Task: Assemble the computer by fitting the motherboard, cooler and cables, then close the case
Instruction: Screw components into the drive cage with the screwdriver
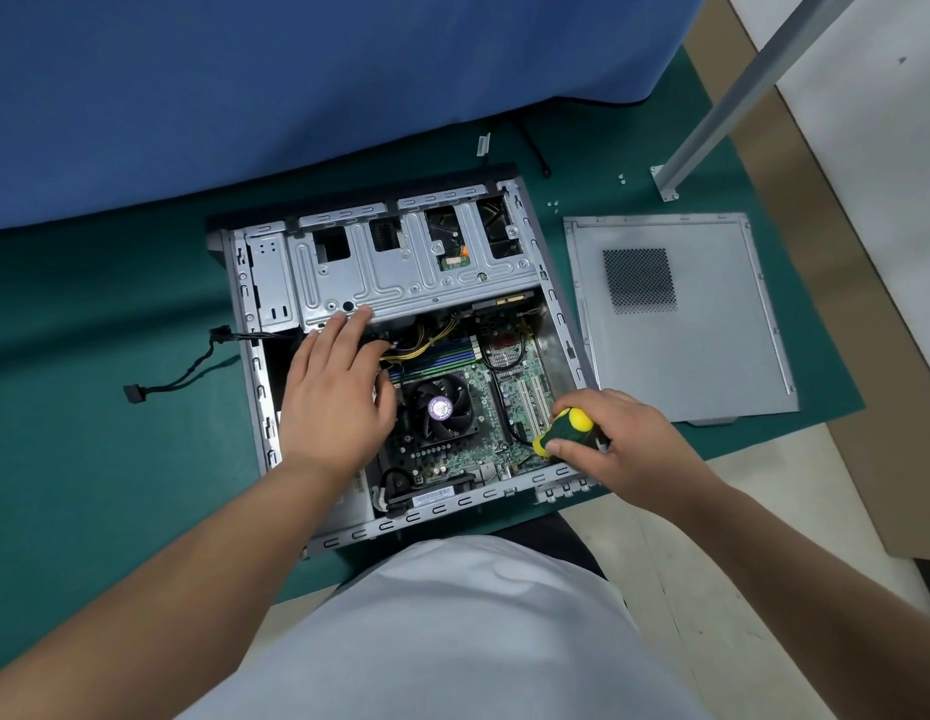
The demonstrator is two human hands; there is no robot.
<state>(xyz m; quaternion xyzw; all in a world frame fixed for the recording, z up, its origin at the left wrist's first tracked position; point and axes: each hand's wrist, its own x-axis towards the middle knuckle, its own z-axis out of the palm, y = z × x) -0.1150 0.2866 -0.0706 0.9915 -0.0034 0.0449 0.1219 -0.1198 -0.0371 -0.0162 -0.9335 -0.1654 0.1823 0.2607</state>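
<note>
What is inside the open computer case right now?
Inside the case lie the motherboard, its cooler fan and yellow cables. The left hand covers the area left of the fan.

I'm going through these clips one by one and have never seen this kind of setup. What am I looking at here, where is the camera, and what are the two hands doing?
There is no robot here. The one picture comes from a camera worn on a person's head, looking down at their own arms.

On a green mat lies an open computer case. Inside it you can see the motherboard, with a round cooler fan on it and yellow cables above that.

The left hand reaches into the case, fingers straight, with its fingertips at the edge of the metal drive cage. The right hand grips a yellow and green screwdriver over the board's lower right corner; its tip is hidden.

To the right on the mat lies the removed side panel, so the case is not yet closed. A few small screws lie beyond it.
</note>
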